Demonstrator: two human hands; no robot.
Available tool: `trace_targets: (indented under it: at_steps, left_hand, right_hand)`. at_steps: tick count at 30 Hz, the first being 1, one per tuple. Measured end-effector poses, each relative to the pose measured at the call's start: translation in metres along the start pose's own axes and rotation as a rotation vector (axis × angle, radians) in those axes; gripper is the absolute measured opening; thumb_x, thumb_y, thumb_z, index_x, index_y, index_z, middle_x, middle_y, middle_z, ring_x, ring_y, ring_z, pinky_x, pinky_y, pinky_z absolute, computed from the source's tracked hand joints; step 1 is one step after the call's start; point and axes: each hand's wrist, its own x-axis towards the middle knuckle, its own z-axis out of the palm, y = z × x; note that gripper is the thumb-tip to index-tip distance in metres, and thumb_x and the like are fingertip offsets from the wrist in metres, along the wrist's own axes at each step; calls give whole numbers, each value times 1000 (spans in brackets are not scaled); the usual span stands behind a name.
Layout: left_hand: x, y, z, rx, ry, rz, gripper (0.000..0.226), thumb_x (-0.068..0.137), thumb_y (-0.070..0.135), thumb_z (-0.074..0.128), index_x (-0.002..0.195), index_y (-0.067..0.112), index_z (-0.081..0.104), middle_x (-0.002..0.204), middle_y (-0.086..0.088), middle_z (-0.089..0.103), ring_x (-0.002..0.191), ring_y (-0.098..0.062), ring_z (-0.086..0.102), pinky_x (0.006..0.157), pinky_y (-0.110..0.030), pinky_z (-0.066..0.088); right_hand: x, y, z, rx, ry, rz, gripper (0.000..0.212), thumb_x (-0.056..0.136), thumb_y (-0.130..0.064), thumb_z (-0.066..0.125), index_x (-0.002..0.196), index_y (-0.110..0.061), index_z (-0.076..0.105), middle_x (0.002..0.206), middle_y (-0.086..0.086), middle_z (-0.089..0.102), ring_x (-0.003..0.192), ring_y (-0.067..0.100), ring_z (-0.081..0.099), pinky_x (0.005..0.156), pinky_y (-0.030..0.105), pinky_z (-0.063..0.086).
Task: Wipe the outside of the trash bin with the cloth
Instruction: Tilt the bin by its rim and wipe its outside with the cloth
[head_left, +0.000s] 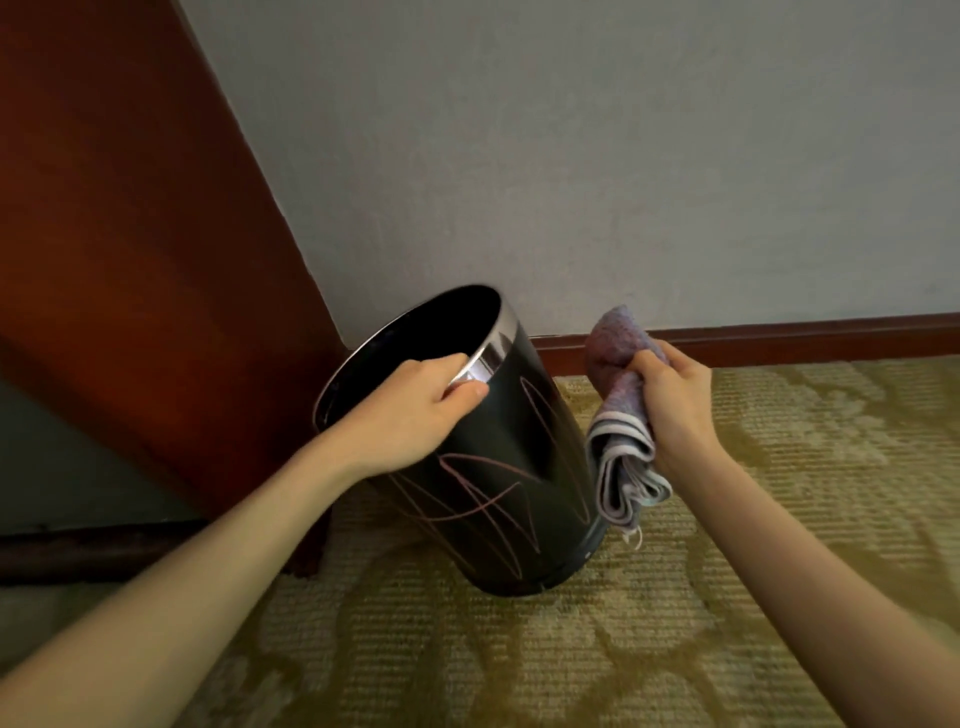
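A black trash bin (514, 483) with thin pink line patterns and a shiny metal rim stands on the carpet, tilted toward the left. My left hand (415, 410) grips its near rim, fingers hooked over the metal band. To the bin's right, my right hand (675, 410) holds a bunched purple-grey cloth (621, 415) with striped edges. The cloth hangs close beside the bin's right wall; whether it touches is unclear.
A grey wall (623, 156) with a dark red baseboard (779, 340) runs behind the bin. A reddish-brown wooden panel (130, 234) rises at the left, right next to the bin. Patterned yellow-green carpet (571, 649) covers the floor in front and to the right.
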Motion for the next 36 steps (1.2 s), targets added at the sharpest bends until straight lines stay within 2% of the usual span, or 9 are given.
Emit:
trace_targets:
  at_steps: [5,12,19,24,28,29,31,33,36]
  left_hand:
    - [6,13,19,20,128,-7,42,93,30,54,55,24,38,53,7,40,49,-9,40,53,-34,31]
    - [11,22,18,-49,265,-7,45,90,27,58,53,9,39,51,0,37,49,-15,35,53,-38,30]
    - [13,25,37,-363,270,14,55,85,36,51,90,-18,61,87,-38,64,81,-48,61,76,-60,47]
    - [15,32,34,-387,53,-24,57,81,42,52,97,-11,66,97,-30,68,93,-43,65,84,-60,47]
    - [29,40,27,-414,-44,-180,30,88,42,56,78,21,75,82,22,74,79,10,66,75,-33,44]
    - [34,42,28,-410,-41,-209,32,89,47,54,82,25,76,84,22,75,83,10,66,79,-30,44]
    - [42,43,31,-360,27,-219,45,92,47,51,95,8,73,93,-1,74,92,-14,68,83,-36,47]
    - [43,38,33,-316,161,-234,49,96,36,50,93,-10,66,84,-22,67,82,-30,65,71,-33,42]
    - [41,25,33,-268,281,-283,44,97,31,50,89,-9,67,91,-32,69,86,-41,67,68,-38,46]
  right_hand:
    - [3,1,-19,10,91,2,23,80,-1,48,66,-12,61,53,-1,52,44,8,47,43,16,39]
    - [12,-1,-36,8,114,-13,25,80,0,48,62,-14,58,46,-7,49,40,5,44,40,16,37]
    - [28,-5,-50,-134,116,-84,15,72,-7,50,69,-5,65,61,3,59,59,13,53,55,24,44]
    - [29,1,-77,-226,130,-65,20,73,-6,51,61,-15,65,51,-12,60,51,5,53,48,16,43]
    - [24,13,-74,-276,128,-36,16,74,-10,52,68,-15,66,64,-1,63,64,14,56,64,29,46]
    - [24,12,-71,-282,113,-44,17,74,-10,52,67,-16,66,62,-2,62,62,13,55,62,29,45]
    - [24,8,-66,-282,87,-49,18,75,-9,52,65,-16,66,59,-5,61,58,10,54,57,26,43]
    - [23,2,-65,-276,69,-50,18,75,-8,52,64,-15,65,58,-5,61,58,11,54,56,26,43]
    - [17,-7,-69,-393,59,-99,16,78,-13,53,67,-18,63,61,-8,61,60,9,54,53,21,42]
